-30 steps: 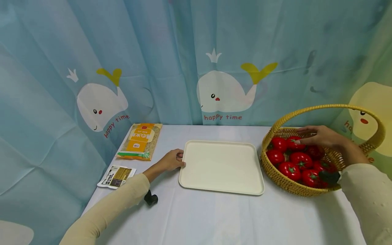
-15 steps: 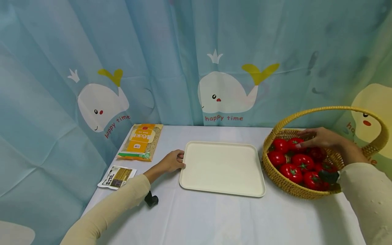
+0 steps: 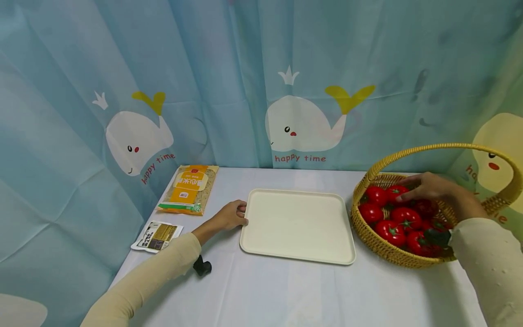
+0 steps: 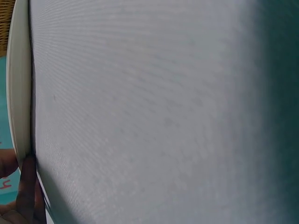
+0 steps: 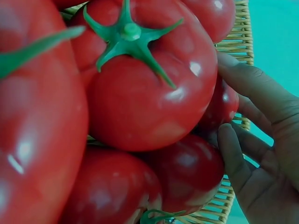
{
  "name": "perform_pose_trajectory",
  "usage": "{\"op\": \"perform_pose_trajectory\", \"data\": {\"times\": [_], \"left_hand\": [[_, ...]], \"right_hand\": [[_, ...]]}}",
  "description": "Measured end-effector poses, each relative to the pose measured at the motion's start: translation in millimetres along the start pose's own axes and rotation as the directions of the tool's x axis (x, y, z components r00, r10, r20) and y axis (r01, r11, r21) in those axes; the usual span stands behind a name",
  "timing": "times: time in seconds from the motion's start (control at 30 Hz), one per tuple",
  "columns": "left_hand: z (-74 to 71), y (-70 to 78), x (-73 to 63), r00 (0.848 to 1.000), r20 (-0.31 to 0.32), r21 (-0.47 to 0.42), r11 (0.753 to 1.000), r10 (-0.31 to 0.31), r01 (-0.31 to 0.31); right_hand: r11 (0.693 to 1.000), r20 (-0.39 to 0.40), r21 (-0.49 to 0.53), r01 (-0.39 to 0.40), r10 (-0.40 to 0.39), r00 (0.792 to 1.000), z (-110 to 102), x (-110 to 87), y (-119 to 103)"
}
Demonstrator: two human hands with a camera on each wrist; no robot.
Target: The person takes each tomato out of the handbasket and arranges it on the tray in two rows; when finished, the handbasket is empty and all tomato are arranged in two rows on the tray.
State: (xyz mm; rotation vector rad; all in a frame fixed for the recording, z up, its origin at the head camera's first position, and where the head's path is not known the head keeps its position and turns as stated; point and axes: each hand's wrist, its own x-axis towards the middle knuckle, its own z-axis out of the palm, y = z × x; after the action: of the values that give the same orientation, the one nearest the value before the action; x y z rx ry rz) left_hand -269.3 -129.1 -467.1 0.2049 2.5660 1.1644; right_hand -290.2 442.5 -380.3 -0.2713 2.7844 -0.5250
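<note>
The right hand [image 3: 435,188] reaches over the rim of the wicker basket [image 3: 382,252], beneath its arching handle [image 3: 429,146], with its fingers [image 5: 257,84] at the rear tomatoes. The nearest tomato [image 5: 226,103] lies partly between the index finger and the thumb, which stand apart on either side of it; whether they grip it or only rest beside it cannot be told. A larger tomato [image 5: 154,105] with a green stalk sits just in front of the fingertips and hides part of the nearest one. More red tomatoes crowd the basket's near side, touching one another, while woven wall shows behind the hand.

The left hand [image 3: 230,215] pinches the left edge of the cream tray [image 3: 298,227], thumb on one side of the rim and a finger on the other. The tray lies flat, its right edge just beside the basket with a narrow gap between them.

In front of the tray, the white surface [image 3: 286,295] stretches toward the person; behind it, a strip runs to the blue curtain [image 3: 229,91]. Left of the tray lie an orange packet [image 3: 189,190] and, nearer, a white packet [image 3: 157,236] beside the left sleeve [image 3: 155,277].
</note>
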Motion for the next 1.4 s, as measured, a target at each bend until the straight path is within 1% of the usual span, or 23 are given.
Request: {"op": "perform_pose_trajectory", "data": {"times": [0.27,0.43,0.63,0.77,0.97,1.13,1.23,1.4], "left_hand": [[0.8,-1.4,1.5,1.000,0.008,-0.003,1.000,0.002,-0.002],[1.6,-0.7,1.0,1.000,0.016,-0.008,1.000,0.005,-0.005],[2.5,-0.7,1.0,1.000,0.027,0.006,1.000,0.004,-0.005],[2.2,-0.7,1.8,1.000,0.024,0.015,1.000,0.011,-0.011],[0.8,0.9,2.8,1.000,0.016,0.022,1.000,0.007,-0.007],[-0.2,3.6,3.1,1.000,-0.001,-0.009,1.000,-0.016,0.016],[-0.5,4.1,2.8,0.999,0.001,-0.027,0.999,-0.034,0.034],[-0.3,3.2,3.0,0.999,0.008,-0.024,0.999,-0.045,0.045]], "right_hand": [[1.000,0.016,-0.028,-0.006,0.007,1.000,0.7,1.4,0.2],[0.999,0.036,-0.045,-0.018,0.020,0.999,0.4,1.0,-4.0],[0.999,0.052,-0.049,-0.009,0.012,0.999,0.3,0.5,-3.5],[0.998,0.032,-0.057,-0.004,0.006,0.999,2.1,0.6,-1.9],[0.998,-0.010,-0.065,0.028,-0.029,1.000,3.4,-0.1,-2.6],[0.999,-0.030,-0.049,0.021,-0.023,0.999,1.5,-1.4,-5.3],[0.999,-0.038,-0.041,0.020,-0.021,0.999,0.3,-2.6,-6.9],[0.999,-0.058,-0.028,0.027,-0.028,0.998,-0.1,-6.1,-9.2]]}}
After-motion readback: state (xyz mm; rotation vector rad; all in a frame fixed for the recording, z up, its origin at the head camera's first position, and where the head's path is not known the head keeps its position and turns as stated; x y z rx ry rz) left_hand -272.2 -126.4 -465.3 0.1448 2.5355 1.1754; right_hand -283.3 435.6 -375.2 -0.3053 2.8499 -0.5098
